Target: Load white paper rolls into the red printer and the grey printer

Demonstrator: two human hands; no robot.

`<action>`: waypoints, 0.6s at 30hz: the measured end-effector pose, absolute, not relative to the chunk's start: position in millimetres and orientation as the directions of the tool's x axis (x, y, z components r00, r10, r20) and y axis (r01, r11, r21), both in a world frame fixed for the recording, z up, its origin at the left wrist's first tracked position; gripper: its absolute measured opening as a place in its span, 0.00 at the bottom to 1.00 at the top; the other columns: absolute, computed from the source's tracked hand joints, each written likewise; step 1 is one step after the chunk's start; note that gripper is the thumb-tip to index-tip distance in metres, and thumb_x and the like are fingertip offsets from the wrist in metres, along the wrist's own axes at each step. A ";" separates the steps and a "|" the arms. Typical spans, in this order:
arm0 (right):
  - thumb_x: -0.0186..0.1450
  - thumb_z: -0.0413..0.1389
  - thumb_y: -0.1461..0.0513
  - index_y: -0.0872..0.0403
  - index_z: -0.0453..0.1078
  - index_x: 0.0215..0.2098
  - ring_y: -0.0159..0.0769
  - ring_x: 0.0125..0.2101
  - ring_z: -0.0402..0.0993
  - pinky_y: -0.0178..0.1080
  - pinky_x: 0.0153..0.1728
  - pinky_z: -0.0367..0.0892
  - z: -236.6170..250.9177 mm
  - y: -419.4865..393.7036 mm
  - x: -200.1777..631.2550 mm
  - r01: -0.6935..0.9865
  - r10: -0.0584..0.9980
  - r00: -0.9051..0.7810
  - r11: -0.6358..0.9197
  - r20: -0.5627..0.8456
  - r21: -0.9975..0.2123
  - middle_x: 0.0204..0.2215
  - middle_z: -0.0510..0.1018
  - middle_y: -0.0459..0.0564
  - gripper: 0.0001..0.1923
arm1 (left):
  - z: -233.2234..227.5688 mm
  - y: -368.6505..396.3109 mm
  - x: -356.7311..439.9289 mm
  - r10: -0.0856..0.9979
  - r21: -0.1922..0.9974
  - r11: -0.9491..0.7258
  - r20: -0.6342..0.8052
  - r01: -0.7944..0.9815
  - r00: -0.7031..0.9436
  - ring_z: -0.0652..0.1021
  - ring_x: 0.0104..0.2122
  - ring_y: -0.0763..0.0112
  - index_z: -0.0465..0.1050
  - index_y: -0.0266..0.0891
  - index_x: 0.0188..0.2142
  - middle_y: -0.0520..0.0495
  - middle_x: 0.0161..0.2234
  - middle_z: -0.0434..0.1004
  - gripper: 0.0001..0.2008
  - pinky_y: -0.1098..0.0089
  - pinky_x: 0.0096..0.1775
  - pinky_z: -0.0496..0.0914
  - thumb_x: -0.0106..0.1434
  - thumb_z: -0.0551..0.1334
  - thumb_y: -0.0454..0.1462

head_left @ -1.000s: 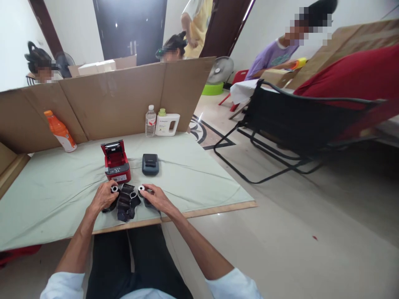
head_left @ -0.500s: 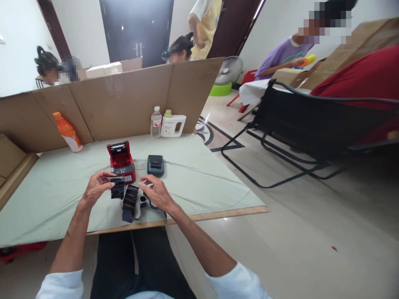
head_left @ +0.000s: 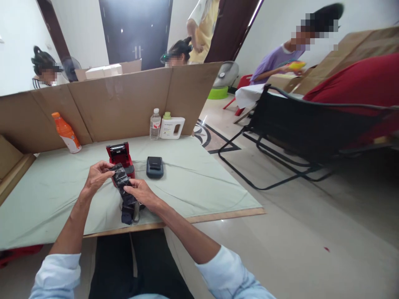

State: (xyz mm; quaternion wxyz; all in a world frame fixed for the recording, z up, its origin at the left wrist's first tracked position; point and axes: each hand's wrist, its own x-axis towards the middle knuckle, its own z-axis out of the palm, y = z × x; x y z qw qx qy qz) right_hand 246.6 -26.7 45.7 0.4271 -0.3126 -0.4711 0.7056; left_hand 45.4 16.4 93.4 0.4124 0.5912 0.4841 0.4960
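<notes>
Between my hands stretches a glossy black strip (head_left: 121,176) with pale cross lines, possibly film or a label ribbon. My left hand (head_left: 97,177) pinches its upper end. Farther down, my right hand (head_left: 142,192) grips the strip between thumb and fingers. Its lower part hangs or lies in folds near the table's front edge, beside a grey strap-like piece (head_left: 136,212) partly hidden by my right hand. Just behind the strip stands a small red printer (head_left: 119,154) with its lid raised. A dark handheld device (head_left: 155,167) lies to the right of the printer.
A cardboard screen (head_left: 124,97) runs along the back of the cloth-covered table (head_left: 193,178). Before it stand an orange bottle (head_left: 67,133), a clear water bottle (head_left: 155,124) and a white jug (head_left: 172,128). A black folding chair (head_left: 299,128) stands right; several people are beyond.
My right hand has moved left and down onto the strip, closing on it. My left hand has lifted the strip's upper end slightly, and it now slants between both hands.
</notes>
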 end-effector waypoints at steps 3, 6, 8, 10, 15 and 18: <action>0.55 0.68 0.55 0.57 0.75 0.33 0.30 0.25 0.74 0.34 0.31 0.70 46.3 -26.0 246.6 -0.292 0.868 -0.492 -0.235 -0.065 -0.927 0.25 0.80 0.44 0.14 | 93.3 15.9 41.3 0.961 0.892 -0.273 0.268 0.361 0.064 0.80 0.33 0.66 0.76 0.36 0.32 0.46 0.35 0.82 0.10 0.67 0.35 0.73 0.49 0.70 0.36; 0.57 0.67 0.56 0.57 0.75 0.33 0.30 0.25 0.75 0.34 0.31 0.72 38.3 -34.1 241.3 -0.256 0.843 -0.534 -0.227 -0.058 -0.940 0.25 0.80 0.44 0.13 | 90.0 10.2 35.0 0.940 0.788 -0.325 0.328 0.523 0.090 0.81 0.37 0.65 0.78 0.38 0.34 0.46 0.38 0.83 0.09 0.68 0.37 0.74 0.51 0.65 0.34; 0.59 0.65 0.57 0.56 0.75 0.37 0.30 0.24 0.75 0.34 0.29 0.73 31.7 -40.5 235.7 -0.230 0.854 -0.518 -0.205 -0.059 -0.951 0.25 0.79 0.43 0.12 | 86.5 12.2 30.1 0.929 0.747 -0.344 0.357 0.568 0.094 0.81 0.39 0.64 0.79 0.39 0.35 0.46 0.39 0.83 0.10 0.67 0.39 0.74 0.52 0.64 0.34; 0.61 0.63 0.59 0.54 0.74 0.47 0.30 0.23 0.76 0.33 0.27 0.73 27.7 -43.1 230.0 -0.208 0.883 -0.466 -0.165 -0.050 -0.964 0.26 0.79 0.42 0.16 | 82.8 22.8 26.1 0.921 0.745 -0.364 0.377 0.559 0.098 0.81 0.41 0.62 0.79 0.39 0.35 0.45 0.41 0.84 0.10 0.66 0.41 0.75 0.53 0.63 0.35; 0.63 0.59 0.62 0.52 0.61 0.67 0.29 0.22 0.77 0.32 0.26 0.72 31.7 -21.6 219.7 -0.179 0.947 -0.319 -0.020 0.039 -0.984 0.27 0.79 0.39 0.35 | 71.6 74.7 26.7 0.911 0.763 -0.404 0.388 0.505 0.144 0.82 0.44 0.60 0.79 0.39 0.34 0.43 0.42 0.84 0.11 0.63 0.45 0.76 0.50 0.63 0.35; 0.62 0.60 0.61 0.54 0.70 0.58 0.29 0.22 0.77 0.32 0.26 0.73 34.8 0.3 216.6 -0.162 0.955 -0.293 0.002 0.050 -0.987 0.25 0.78 0.40 0.25 | 60.9 102.9 31.8 0.923 0.776 -0.383 0.347 0.501 0.168 0.82 0.43 0.61 0.79 0.38 0.34 0.43 0.43 0.85 0.12 0.63 0.47 0.77 0.49 0.63 0.34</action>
